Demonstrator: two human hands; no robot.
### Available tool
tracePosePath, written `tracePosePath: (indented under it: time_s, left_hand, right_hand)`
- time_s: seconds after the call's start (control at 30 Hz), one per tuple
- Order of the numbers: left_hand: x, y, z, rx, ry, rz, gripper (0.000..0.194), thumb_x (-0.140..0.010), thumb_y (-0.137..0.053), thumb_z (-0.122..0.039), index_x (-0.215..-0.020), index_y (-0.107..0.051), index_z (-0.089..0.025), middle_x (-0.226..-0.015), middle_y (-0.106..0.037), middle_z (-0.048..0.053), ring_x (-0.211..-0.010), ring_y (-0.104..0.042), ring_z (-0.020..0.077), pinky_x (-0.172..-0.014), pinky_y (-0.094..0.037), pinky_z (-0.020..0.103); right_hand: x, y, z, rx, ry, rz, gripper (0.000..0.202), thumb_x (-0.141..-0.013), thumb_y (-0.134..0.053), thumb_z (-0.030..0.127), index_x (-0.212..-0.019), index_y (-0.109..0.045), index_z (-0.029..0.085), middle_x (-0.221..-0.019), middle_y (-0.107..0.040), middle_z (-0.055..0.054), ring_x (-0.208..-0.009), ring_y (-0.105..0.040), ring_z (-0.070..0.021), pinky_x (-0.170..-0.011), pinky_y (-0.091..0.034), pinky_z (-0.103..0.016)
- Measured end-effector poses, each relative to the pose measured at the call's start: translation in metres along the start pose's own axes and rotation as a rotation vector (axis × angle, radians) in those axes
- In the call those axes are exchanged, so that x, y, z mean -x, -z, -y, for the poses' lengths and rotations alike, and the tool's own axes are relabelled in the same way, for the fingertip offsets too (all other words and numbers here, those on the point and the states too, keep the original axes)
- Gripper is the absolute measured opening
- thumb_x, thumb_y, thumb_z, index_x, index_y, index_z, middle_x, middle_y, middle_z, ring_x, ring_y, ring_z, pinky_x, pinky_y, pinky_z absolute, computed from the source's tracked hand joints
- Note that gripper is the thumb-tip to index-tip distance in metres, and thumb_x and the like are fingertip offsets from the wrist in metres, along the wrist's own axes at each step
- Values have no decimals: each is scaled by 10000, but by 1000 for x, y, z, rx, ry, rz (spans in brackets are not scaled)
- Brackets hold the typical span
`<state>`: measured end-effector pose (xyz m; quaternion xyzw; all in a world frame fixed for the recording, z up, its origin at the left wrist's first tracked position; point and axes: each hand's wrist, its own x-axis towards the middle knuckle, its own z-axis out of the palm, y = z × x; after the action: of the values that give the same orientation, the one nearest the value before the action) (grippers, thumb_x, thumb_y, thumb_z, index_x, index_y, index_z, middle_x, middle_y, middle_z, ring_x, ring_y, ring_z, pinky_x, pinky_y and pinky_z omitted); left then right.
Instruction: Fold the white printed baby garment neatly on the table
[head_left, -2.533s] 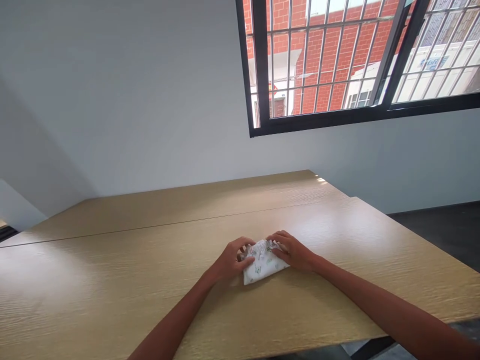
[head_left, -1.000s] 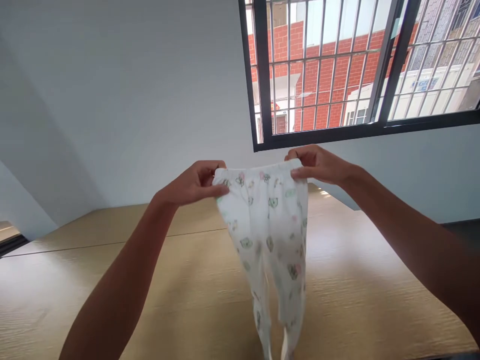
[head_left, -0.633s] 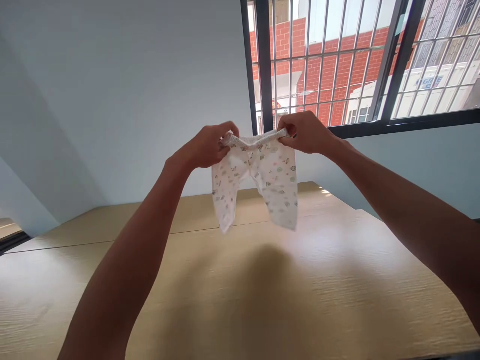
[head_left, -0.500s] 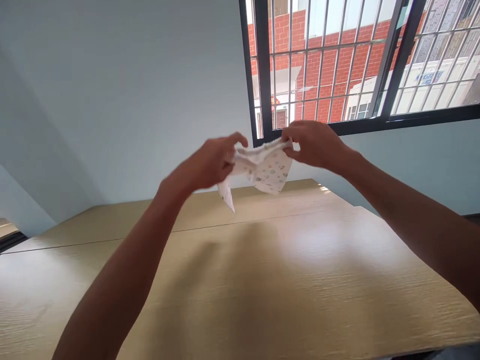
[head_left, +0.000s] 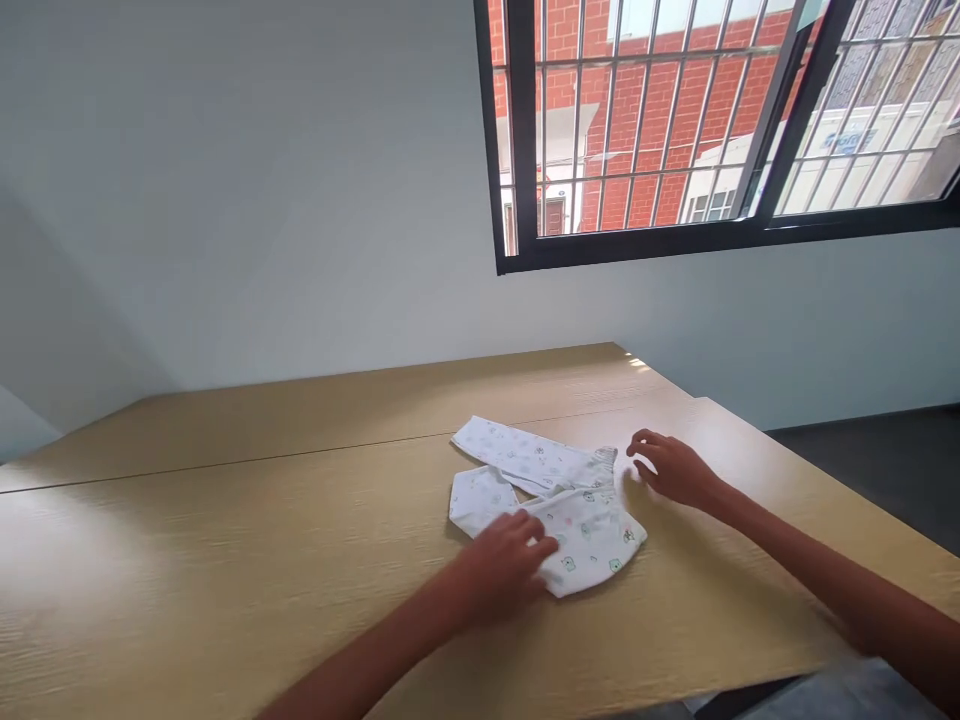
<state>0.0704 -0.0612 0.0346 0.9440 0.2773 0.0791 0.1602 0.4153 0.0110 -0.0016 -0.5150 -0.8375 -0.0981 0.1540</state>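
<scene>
A pair of small white trousers (head_left: 581, 535) with little animal prints lies on the table. The gathered elastic waistband is at the right, and both legs stretch left, one folded at an angle. Over the near side of the trousers is my left hand (head_left: 506, 560), its fingers loosely bent and a little apart, blurred by motion. Whether it touches the cloth I cannot tell. Just right of the waistband hovers my right hand (head_left: 671, 470), thumb and fingers apart with nothing between them.
The wooden table (head_left: 225, 560) has a seam running across its far part. Behind it stands a plain wall (head_left: 315, 200) with a barred window (head_left: 645, 120) at the upper right. Grey cloth (head_left: 832, 695) shows at the table's near edge.
The trousers, held up bunched between both hands before, now lie spread on the table. Both hands have come down and nearer, and the right one has let go.
</scene>
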Motion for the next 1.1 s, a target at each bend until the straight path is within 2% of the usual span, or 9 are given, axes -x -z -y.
tracePosePath:
  time_s: [0.2, 0.3, 0.4, 0.53, 0.67, 0.77, 0.93, 1.0, 1.1]
  left_hand:
    - [26, 11, 77, 7, 183, -179, 645, -711, -736, -490, -1260, -511, -235, -1288, -513, 137, -1142, -496, 327, -965, -429, 452]
    - [37, 21, 96, 82, 184, -152, 450, -737, -712, -467, -1088, -597, -210, -1207, -563, 117, -1138, -489, 307, -971, -422, 422]
    - [41, 30, 102, 209, 198, -136, 256, -834, -614, -434, -917, -620, -192, -1104, -595, 97, -1057, -514, 261, -890, -445, 346]
    - [47, 46, 96, 433, 302, -74, 357, -904, -496, -518, -819, -551, -176, -750, -526, 0, -661, -475, 135, -572, -381, 224]
    - [56, 56, 95, 600, 382, 81, 353, -907, -471, -544, -955, -522, -198, -653, -435, -54, -549, -383, 99, -481, -274, 195]
    - [59, 50, 105, 433, 447, 115, 298, -852, -557, -481, -937, -557, -195, -695, -520, -33, -606, -463, 123, -522, -340, 206]
    - [34, 29, 114, 121, 397, -212, 295, -837, -550, -436, -997, -602, -194, -974, -638, 75, -864, -592, 216, -731, -488, 309]
    - [14, 22, 113, 42, 282, -240, 473, -835, -567, -488, -1216, -552, -207, -1321, -525, 135, -1171, -511, 289, -954, -440, 397]
    - [-10, 13, 111, -52, 193, -45, 839, -772, -589, -659, -1449, -353, -223, -1563, -218, 130, -1415, -213, 364, -1133, -219, 499]
  right_hand:
    - [-20, 3, 71, -241, 146, -106, 199, -921, -457, 260, -995, -628, 190, -1034, -623, -116, -874, -609, -245, -755, -500, -405]
    - [-29, -8, 96, -289, 170, -22, 297, -920, -502, 353, -1143, -594, 179, -1135, -599, -144, -1003, -582, -288, -822, -501, -447]
    - [-32, -24, 98, -293, 161, 43, 488, -899, -535, 465, -1274, -523, 154, -1221, -565, -179, -1150, -508, -340, -910, -466, -502]
    - [-29, -31, 82, -273, 185, 95, 693, -850, -561, 588, -1367, -445, 142, -1323, -506, -190, -1254, -424, -368, -998, -403, -527]
    - [-25, -17, 77, -265, 229, 113, 870, -791, -588, 672, -1414, -392, 96, -1363, -475, -207, -1266, -408, -374, -1036, -377, -514]
    - [-15, -8, 83, -230, 223, 101, 933, -753, -607, 702, -1424, -388, 92, -1362, -483, -204, -1262, -411, -378, -1061, -346, -527]
    - [27, -7, 91, -174, 178, 109, 883, -854, -514, 656, -1516, -209, 157, -1528, -273, -162, -1388, -244, -390, -1108, -271, -555]
    - [46, -7, 91, -161, 135, 138, 841, -894, -471, 624, -1528, -146, 176, -1557, -188, -140, -1407, -199, -387, -1106, -283, -552]
    - [65, -5, 87, -165, 96, 167, 843, -900, -468, 615, -1531, -99, 192, -1569, -123, -110, -1417, -160, -383, -1116, -277, -546]
